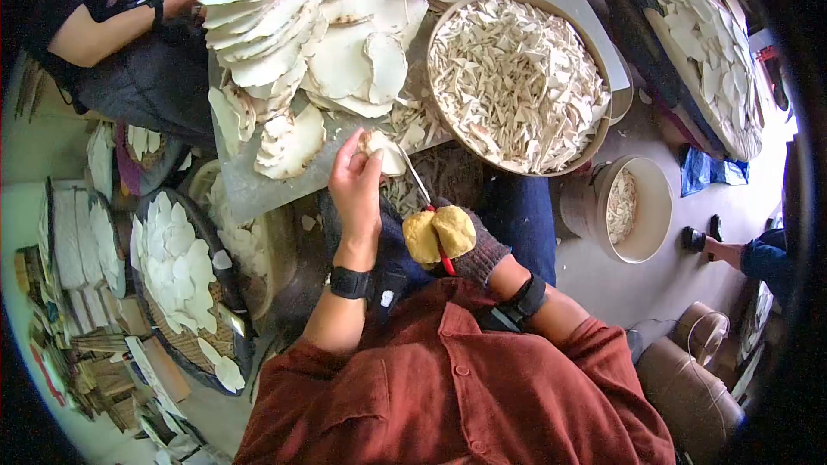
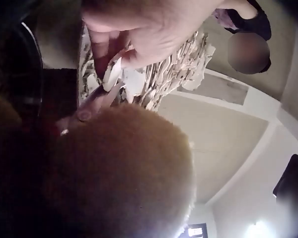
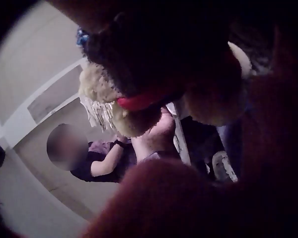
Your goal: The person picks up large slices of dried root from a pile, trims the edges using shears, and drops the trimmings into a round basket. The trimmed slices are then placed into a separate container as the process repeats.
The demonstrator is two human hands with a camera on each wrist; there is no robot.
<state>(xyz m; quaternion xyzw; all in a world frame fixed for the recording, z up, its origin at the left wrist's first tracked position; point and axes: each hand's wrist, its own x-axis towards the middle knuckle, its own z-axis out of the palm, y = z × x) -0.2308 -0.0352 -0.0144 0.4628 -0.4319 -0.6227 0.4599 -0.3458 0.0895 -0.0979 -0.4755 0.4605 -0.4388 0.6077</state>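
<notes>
My bare left hand (image 1: 357, 185) pinches a small pale slice (image 1: 382, 153) between thumb and fingers at the table's near edge; the left wrist view shows the hand (image 2: 149, 32) at the top, gripping the slice (image 2: 112, 74). My right hand (image 1: 469, 245), in a dark knitted glove, grips scissors with red handles (image 1: 446, 263) wrapped in yellow padding (image 1: 421, 237). The metal blades (image 1: 415, 174) point up toward the slice, their tips beside it. In the right wrist view the glove is dark, with the red handle (image 3: 139, 101) between yellow pads.
Stacked pale slices (image 1: 267, 26) cover the grey table (image 1: 245, 185). A round tray (image 1: 437, 103) of cut strips stands at its right edge, and a bucket (image 1: 659, 207) is on the floor. Another person (image 1: 121, 43) works at the upper left; loaded baskets (image 1: 233, 280) stand on the left.
</notes>
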